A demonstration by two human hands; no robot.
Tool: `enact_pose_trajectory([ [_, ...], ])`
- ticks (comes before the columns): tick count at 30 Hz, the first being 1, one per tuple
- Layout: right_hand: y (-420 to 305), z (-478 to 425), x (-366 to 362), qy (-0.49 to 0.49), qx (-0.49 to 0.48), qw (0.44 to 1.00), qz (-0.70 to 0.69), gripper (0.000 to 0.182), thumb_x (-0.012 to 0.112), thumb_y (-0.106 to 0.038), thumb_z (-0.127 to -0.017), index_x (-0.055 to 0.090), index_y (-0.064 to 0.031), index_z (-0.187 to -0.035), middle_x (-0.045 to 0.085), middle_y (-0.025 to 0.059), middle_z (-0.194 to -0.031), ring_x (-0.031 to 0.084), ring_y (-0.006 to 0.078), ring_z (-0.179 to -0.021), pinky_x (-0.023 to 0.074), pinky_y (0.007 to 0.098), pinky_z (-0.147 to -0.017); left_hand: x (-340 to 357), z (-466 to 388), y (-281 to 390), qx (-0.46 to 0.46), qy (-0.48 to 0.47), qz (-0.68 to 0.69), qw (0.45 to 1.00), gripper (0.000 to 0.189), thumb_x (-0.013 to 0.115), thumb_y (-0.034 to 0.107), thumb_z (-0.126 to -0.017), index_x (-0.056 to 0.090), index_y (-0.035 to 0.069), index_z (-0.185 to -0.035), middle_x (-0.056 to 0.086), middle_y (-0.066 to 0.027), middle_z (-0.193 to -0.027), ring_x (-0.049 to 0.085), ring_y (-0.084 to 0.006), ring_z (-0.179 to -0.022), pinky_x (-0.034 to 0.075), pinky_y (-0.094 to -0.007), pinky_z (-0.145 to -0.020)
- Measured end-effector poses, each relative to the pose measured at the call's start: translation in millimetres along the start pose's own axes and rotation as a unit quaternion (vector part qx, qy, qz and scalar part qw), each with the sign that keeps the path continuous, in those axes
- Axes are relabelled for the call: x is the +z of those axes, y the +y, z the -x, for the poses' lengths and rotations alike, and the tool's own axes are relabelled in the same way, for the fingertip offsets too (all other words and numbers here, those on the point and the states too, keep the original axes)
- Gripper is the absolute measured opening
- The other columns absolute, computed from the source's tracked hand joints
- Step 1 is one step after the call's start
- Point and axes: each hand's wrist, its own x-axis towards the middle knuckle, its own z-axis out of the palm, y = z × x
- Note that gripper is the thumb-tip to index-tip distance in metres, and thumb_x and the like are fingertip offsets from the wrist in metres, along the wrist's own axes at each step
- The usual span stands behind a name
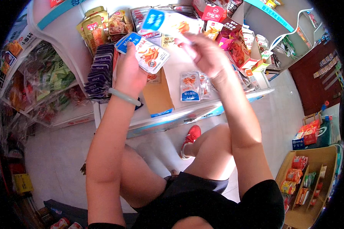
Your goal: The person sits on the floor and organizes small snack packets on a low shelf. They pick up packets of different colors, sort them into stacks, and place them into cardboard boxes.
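Observation:
My left hand (132,71) grips a small stack of blue-and-white snack packets (152,55), the thumb lying over the top one. To its right, my right hand (209,54) pinches another blue-and-white snack packet (177,24), blurred and raised over the white shelf (175,63). Beneath my left hand stands a cardboard display box (157,98) with a blue front edge; part of its inside is hidden by the hand. Several similar packets (190,86) lie on the shelf between my forearms, near the front edge.
Dark purple packets (99,74) stand in a row at the left. Gold snack bags (94,31) rise behind them. Red display boxes (240,51) crowd the right side. At lower right, a tan bin (309,183) holds several packaged snacks. A plastic-covered rack (46,77) borders the left.

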Motion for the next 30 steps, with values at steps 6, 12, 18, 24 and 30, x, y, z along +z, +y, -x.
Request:
enact_pose_trajectory([
  [6, 56, 21, 56, 0.087, 0.014, 0.985, 0.145, 0.033, 0.065, -0.013, -0.090, 0.055, 0.0110, -0.111, 0.068, 0.0185, -0.103, 0.071, 0.0195, -0.080, 0.0608, 0.0242, -0.065, -3, -3, 1, 0.037, -0.113, 0.063, 0.991, 0.065, 0.028, 0.059, -0.100, 0.050, 0.005, -0.128, 0.063, -0.0096, -0.122, 0.063, -0.0237, -0.110, 0.053, -0.0401, -0.091],
  [12, 53, 27, 64, -0.005, 0.016, 0.926, 0.378, 0.053, 0.065, -0.044, -0.090, 0.060, 0.0056, -0.109, 0.067, 0.0127, -0.097, 0.068, 0.0166, -0.082, 0.0558, 0.0283, -0.068, 1, 3, 5, 0.154, -0.093, -0.059, 0.982, 0.036, 0.058, 0.017, -0.098, 0.052, 0.002, -0.130, 0.062, -0.0116, -0.125, 0.062, -0.0260, -0.111, 0.053, -0.0425, -0.092],
  [18, 58, 19, 60, 0.066, -0.149, 0.949, 0.270, 0.089, 0.047, -0.059, -0.096, 0.013, 0.0048, -0.148, 0.034, 0.0230, -0.145, 0.039, 0.0281, -0.133, 0.0356, 0.0367, -0.107, -1, 7, 17, 0.112, -0.168, -0.052, 0.978, 0.032, 0.065, 0.009, -0.092, 0.055, 0.005, -0.123, 0.064, -0.0063, -0.116, 0.064, -0.0172, -0.102, 0.053, -0.0345, -0.088],
  [24, 58, 14, 51, -0.036, -0.145, 0.924, 0.351, 0.095, 0.067, -0.043, -0.090, 0.008, 0.0040, -0.148, 0.045, 0.0242, -0.134, 0.051, 0.0259, -0.121, 0.0435, 0.0332, -0.100, -9, 1, 22, 0.148, -0.199, -0.293, 0.923, 0.043, 0.073, 0.013, -0.085, 0.056, 0.003, -0.123, 0.067, -0.0043, -0.106, 0.063, -0.0130, -0.098, 0.052, -0.0292, -0.083],
  [30, 14, 9, 24, -0.111, -0.148, 0.849, 0.495, 0.041, 0.080, -0.015, -0.081, 0.060, -0.0015, -0.115, 0.066, 0.0048, -0.095, 0.061, 0.0103, -0.087, 0.0519, 0.0264, -0.080, -9, 12, 20, 0.135, -0.237, -0.517, 0.811, 0.065, 0.080, 0.022, -0.079, 0.049, -0.002, -0.130, 0.064, -0.0108, -0.108, 0.063, -0.0147, -0.092, 0.052, -0.0281, -0.079],
])
